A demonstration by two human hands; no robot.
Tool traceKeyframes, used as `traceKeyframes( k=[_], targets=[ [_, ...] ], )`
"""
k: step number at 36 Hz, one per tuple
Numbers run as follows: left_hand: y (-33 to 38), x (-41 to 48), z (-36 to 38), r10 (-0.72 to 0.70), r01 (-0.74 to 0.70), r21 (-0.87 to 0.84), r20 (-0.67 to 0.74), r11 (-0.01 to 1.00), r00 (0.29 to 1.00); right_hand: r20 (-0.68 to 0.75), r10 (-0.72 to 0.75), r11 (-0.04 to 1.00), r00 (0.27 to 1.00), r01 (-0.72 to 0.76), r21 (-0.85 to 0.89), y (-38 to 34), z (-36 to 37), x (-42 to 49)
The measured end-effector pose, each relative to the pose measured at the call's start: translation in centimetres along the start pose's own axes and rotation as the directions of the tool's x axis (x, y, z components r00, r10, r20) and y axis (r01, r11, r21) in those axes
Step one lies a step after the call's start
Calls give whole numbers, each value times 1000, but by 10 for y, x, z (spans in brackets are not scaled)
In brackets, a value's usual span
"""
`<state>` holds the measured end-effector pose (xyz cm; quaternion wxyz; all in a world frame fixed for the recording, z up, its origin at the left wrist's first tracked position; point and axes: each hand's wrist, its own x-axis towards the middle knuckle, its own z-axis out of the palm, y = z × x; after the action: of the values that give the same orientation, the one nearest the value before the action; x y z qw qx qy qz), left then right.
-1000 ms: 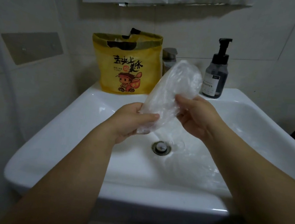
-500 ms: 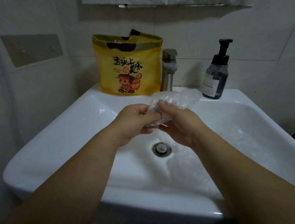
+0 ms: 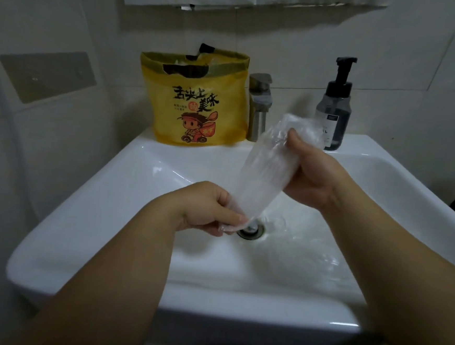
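Thing: a clear plastic bag, crumpled into a long slanted strip, held in the air above a white sink.
Left hand: the left hand pinches the strip's lower end between thumb and curled fingers, just over the drain.
Right hand: the right hand is closed round the upper end, thumb on top.
Handling: likely very light, soft and limp; probably slippery if wet, and thin enough to tear under a hard pull.
Where to hold: best gripped at both bunched ends, as here, not by the loose middle.
Behind: a yellow bag, a metal tap and a dark pump bottle stand along the sink's back ledge.
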<state>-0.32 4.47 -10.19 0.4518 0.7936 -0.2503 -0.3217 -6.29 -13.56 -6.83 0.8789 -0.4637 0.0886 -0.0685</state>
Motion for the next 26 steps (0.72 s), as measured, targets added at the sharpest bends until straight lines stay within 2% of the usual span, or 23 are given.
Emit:
traceKeyframes(
  k=[3,5,7,10,13,15,19,23,26],
  targets=[
    [-1,0,0,-17,17,83,-8,996,1000,13,1,999,1000,0,-54,2,1,-2],
    [1,-1,1,24,-20,119,-32,993,999,40,2,994,999,2,-107,7,3,-1],
    [6,1,3,100,-100,-3,-61,995,993,77,19,984,997,-5,-175,12,6,-2],
    [15,3,4,172,-213,-226,-186,951,967,163,82,948,983,-26,-318,18,8,-3],
    [14,5,2,159,-248,-218,-359,944,920,241,127,923,962,-26,-385,21,11,-5],
    [12,6,0,133,-260,-274,-407,926,904,216,77,940,973,1,-341,20,12,-4],
    [13,7,-5,102,-262,-392,-384,882,918,46,-70,958,996,80,-275,16,10,0],
    [17,3,-5,114,-212,-498,-221,841,969,27,-112,918,993,114,-380,21,11,-3],
    [17,4,-8,89,-191,-570,-202,799,975,51,-122,909,991,132,-395,25,15,-3]
  ],
)
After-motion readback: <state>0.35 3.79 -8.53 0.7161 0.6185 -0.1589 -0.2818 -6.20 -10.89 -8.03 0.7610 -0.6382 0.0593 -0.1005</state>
